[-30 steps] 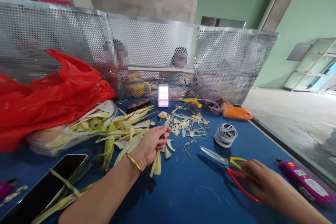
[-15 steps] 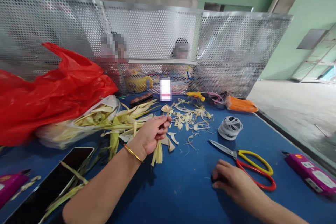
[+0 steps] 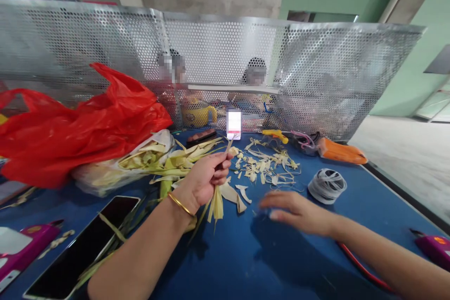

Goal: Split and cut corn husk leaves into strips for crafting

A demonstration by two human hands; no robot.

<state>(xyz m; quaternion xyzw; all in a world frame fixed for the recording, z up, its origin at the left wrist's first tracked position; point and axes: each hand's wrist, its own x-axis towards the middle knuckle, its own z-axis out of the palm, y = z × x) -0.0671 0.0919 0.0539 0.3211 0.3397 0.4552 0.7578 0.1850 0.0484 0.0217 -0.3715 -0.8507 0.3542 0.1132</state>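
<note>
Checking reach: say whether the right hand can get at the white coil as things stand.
Probably yes: the right hand hovers open over the blue table, and the white coil lies close beside it, with only bare tabletop between.

A flat blue table top (image 3: 281,262) fills the lower frame. At the left lies a crumpled red plastic bag (image 3: 77,126), and just right of it a clear plastic bag of pale husks (image 3: 116,168) touches a heap of long green and pale yellow leaf strips (image 3: 186,152). A black slab smartphone (image 3: 84,243) and a magenta flat case (image 3: 24,248) lie at the lower left. Scattered pale leaf trimmings (image 3: 267,164) cover the centre. To their right sits a coil of white cord (image 3: 326,185). An orange oblong pouch (image 3: 341,151) and a yellow-handled tool (image 3: 276,134) lie beside the perforated metal screen (image 3: 333,70) along the table's far edge.
</note>
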